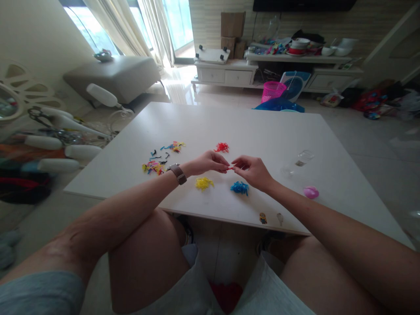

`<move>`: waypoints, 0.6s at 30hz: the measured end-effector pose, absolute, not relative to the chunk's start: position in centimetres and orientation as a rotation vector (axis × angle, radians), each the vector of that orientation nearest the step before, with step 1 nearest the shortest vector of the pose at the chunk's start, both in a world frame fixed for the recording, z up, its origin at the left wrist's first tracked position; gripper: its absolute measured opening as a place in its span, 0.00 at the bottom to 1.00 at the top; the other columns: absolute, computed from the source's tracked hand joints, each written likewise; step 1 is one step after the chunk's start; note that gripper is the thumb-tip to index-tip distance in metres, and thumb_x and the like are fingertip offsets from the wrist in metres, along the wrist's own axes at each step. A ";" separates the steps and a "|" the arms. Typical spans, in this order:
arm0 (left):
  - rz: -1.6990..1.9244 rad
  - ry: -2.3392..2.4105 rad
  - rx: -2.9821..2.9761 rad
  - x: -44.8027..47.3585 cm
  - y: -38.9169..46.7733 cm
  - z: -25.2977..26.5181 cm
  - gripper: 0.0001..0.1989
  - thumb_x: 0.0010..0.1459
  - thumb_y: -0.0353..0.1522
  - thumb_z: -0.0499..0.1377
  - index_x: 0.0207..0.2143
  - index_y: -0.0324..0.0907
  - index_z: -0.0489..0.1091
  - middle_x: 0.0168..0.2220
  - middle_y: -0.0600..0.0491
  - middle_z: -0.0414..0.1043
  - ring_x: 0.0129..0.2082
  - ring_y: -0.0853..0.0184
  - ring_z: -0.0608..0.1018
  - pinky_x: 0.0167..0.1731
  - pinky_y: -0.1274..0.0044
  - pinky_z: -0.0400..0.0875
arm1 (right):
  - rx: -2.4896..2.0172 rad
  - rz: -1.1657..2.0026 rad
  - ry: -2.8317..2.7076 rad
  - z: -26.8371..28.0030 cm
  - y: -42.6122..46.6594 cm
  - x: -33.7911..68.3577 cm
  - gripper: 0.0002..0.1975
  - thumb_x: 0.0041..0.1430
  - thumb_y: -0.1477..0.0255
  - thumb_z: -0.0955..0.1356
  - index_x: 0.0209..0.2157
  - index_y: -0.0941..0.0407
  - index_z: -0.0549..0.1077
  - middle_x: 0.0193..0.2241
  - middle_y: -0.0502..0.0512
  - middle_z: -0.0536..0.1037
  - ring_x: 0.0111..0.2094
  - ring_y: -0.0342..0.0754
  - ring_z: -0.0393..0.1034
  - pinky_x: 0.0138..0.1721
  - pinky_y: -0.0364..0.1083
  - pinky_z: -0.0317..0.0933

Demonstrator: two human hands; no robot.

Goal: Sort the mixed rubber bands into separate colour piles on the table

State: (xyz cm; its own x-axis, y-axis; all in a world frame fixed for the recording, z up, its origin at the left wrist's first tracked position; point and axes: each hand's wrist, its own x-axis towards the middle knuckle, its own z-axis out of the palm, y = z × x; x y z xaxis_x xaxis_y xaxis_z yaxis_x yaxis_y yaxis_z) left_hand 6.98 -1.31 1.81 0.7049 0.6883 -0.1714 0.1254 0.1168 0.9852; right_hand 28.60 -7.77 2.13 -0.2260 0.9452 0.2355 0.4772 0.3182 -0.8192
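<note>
My left hand (pixel 212 162), with a brown-strapped watch (pixel 177 173) at its wrist, meets my right hand (pixel 252 169) above the middle of the white table. Both hands are closed in a pinch on one small red strip (pixel 230 168) between their fingertips. Just beyond them lies a heap of similar red strips (pixel 222 147). A yellow heap (pixel 204 183) is on the near side of my left hand, and a blue heap (pixel 239 188) sits below my right hand. Mixed coloured strips (pixel 153 167) are scattered left of my left wrist.
On the right of the white table (pixel 203 122) are a clear jar (pixel 304 158) lying on its side and a pink object (pixel 310 192). A minion figure (pixel 263 218) and a small pale charm (pixel 280 218) lie by the near edge. Beyond stands a pink basket (pixel 273 91).
</note>
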 end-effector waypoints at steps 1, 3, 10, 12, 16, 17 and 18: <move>0.471 0.728 1.416 7.0 -1.3 1.8 0.16 0.46 0.36 0.74 0.36 0.36 0.82 0.34 0.44 0.82 0.35 0.65 0.82 0.45 0.70 0.77 | -1.270 0.794 -1.841 2.2 -7.8 28.6 0.07 0.55 0.70 0.71 0.35 0.56 0.80 0.30 0.55 0.83 0.28 0.46 0.74 0.32 0.44 0.68; 0.470 0.732 1.410 7.0 -1.4 1.9 0.15 0.47 0.36 0.74 0.36 0.36 0.82 0.33 0.45 0.81 0.35 0.65 0.82 0.45 0.70 0.77 | -1.279 0.787 -1.855 2.3 -7.8 28.6 0.06 0.55 0.70 0.71 0.34 0.57 0.81 0.29 0.55 0.83 0.28 0.46 0.74 0.32 0.44 0.68; 0.463 0.734 1.416 7.0 -1.3 1.8 0.15 0.46 0.35 0.73 0.36 0.36 0.82 0.34 0.45 0.82 0.34 0.66 0.81 0.43 0.72 0.76 | -1.276 0.795 -1.855 2.4 -7.8 28.6 0.06 0.56 0.70 0.70 0.31 0.56 0.80 0.27 0.53 0.82 0.28 0.46 0.74 0.32 0.44 0.66; 0.469 0.724 1.450 7.0 -1.2 1.6 0.15 0.44 0.34 0.74 0.36 0.37 0.82 0.35 0.45 0.82 0.35 0.65 0.81 0.43 0.72 0.76 | -1.278 0.794 -1.849 2.4 -7.8 28.6 0.06 0.56 0.70 0.71 0.31 0.56 0.80 0.27 0.53 0.82 0.28 0.46 0.74 0.32 0.44 0.66; 0.489 0.729 1.506 7.0 -1.1 1.4 0.16 0.42 0.33 0.74 0.35 0.38 0.82 0.35 0.46 0.82 0.36 0.64 0.80 0.42 0.71 0.75 | -1.283 0.782 -1.841 2.3 -7.8 28.6 0.06 0.56 0.70 0.70 0.31 0.56 0.80 0.27 0.53 0.82 0.28 0.46 0.73 0.32 0.44 0.66; 0.490 0.731 1.512 7.0 -1.1 1.4 0.15 0.42 0.33 0.74 0.35 0.38 0.83 0.35 0.47 0.82 0.36 0.64 0.80 0.42 0.71 0.75 | -1.283 0.779 -1.843 2.3 -7.8 28.6 0.06 0.56 0.70 0.70 0.31 0.56 0.80 0.27 0.53 0.82 0.28 0.46 0.73 0.32 0.44 0.66; 0.490 0.733 1.516 7.0 -1.1 1.4 0.15 0.42 0.33 0.74 0.35 0.38 0.83 0.35 0.47 0.82 0.36 0.64 0.80 0.42 0.71 0.74 | -1.283 0.777 -1.844 2.3 -7.8 28.6 0.06 0.56 0.70 0.71 0.31 0.56 0.80 0.27 0.53 0.82 0.28 0.46 0.73 0.32 0.44 0.66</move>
State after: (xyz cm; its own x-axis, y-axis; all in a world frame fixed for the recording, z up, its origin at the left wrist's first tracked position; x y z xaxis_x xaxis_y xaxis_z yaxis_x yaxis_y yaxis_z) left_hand 7.05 -1.07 1.44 0.7014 0.7017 -0.1253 0.1520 0.0246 0.9881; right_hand 28.61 -7.77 2.32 -0.2205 0.9471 0.2330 0.4946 0.3145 -0.8102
